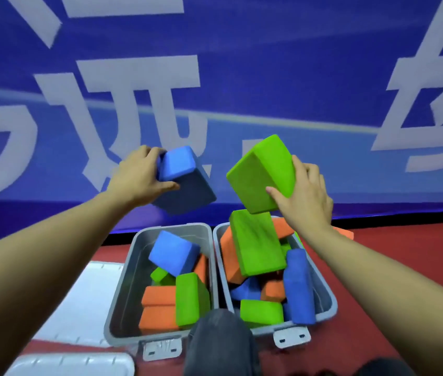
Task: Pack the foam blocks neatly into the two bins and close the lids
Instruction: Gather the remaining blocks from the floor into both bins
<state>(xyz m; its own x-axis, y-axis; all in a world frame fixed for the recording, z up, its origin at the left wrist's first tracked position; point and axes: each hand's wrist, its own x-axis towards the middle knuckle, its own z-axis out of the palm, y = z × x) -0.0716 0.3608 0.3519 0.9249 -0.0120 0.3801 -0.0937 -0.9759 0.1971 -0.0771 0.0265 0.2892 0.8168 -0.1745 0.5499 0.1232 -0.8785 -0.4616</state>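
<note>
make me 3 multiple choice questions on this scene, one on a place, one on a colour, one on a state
1. Where do the white lids lie?
A. on the bins
B. on the floor left of the left bin
C. against the wall

2. What colour is the block in the left hand?
A. orange
B. green
C. blue

3. How full is the right bin?
A. empty
B. heaped above its rim
C. neatly level

Answers:
1 B, both lids lie flat beside the left bin.
2 C, it grips the blue block; the right hand holds the green block.
3 B, blocks stick out over its rim.

Red floor bears two bins and lids.
</note>
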